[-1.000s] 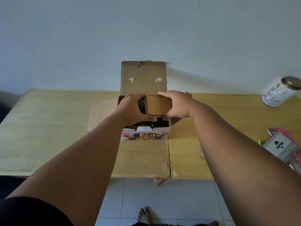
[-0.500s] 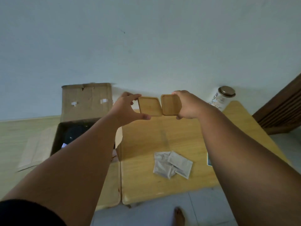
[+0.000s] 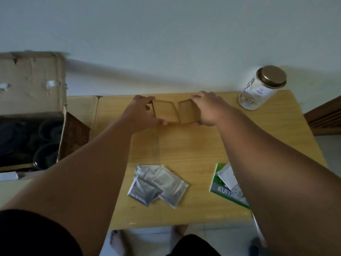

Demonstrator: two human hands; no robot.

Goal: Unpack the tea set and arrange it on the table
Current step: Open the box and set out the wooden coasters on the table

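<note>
Two small wooden coasters lie side by side at the far middle of the wooden table [image 3: 193, 145]. My left hand [image 3: 142, 113] pinches the left coaster [image 3: 165, 110] between thumb and fingers. My right hand [image 3: 208, 109] holds the right coaster [image 3: 188, 111] by its right edge. Both coasters sit at or just above the tabletop. At the left stands the open cardboard box [image 3: 33, 85], with dark cups [image 3: 46, 156] of the tea set inside.
A glass jar [image 3: 258, 89] with a metal lid stands at the far right corner. Silver foil sachets [image 3: 158, 183] lie near the front edge, and a green leaflet [image 3: 227, 191] with white packets lies under my right forearm. A dark wooden frame is at the right.
Both hands lifted the coasters out of the box, split them apart, carried them right and lowered them to the far part of the table. The view has turned right and down.
</note>
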